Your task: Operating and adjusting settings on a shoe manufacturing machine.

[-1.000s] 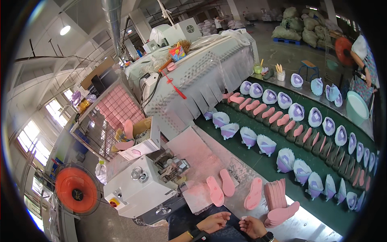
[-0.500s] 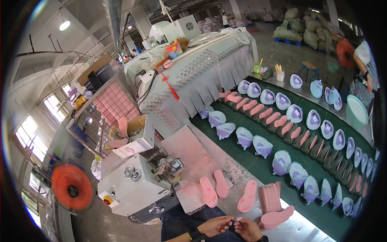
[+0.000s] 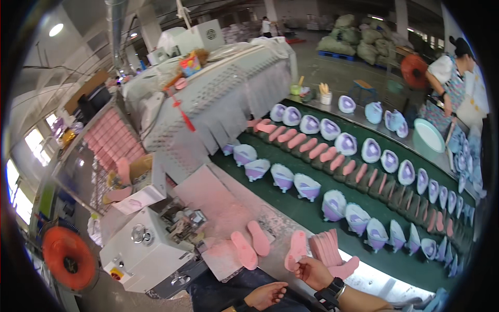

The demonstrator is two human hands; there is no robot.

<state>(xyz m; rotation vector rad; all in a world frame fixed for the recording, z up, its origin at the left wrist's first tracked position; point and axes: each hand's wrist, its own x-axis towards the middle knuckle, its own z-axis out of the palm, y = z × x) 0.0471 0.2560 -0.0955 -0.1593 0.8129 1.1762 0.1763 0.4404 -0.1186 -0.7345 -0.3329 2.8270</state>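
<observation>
My right hand (image 3: 313, 272) reaches to the near end of a single pink insole (image 3: 297, 244), fingertips closed on its edge. Most of that insole shows beyond the fingers, at the table's edge. Low in the middle, my left hand (image 3: 265, 296) is apart from it, its fingers loosely extended and nothing visible in them. Just right of the held insole stands a tight stack of pink insoles (image 3: 326, 248), with more insoles (image 3: 347, 268) lying in front. Two further pink insoles (image 3: 243, 250) lie side by side to the left, on a pink-dusted plate.
A white machine (image 3: 143, 255) with a metal head stands at the left, near an orange fan (image 3: 69, 258). Beyond the table, a green conveyor (image 3: 291, 210) carries purple-blue shoe uppers (image 3: 332, 206) and dark forms with pink insoles. At the far right stands another person (image 3: 447, 88).
My hands, together around a small whitish piece earlier, have separated. The right one has moved up onto the single insole; the small piece no longer shows. The whole view has shifted.
</observation>
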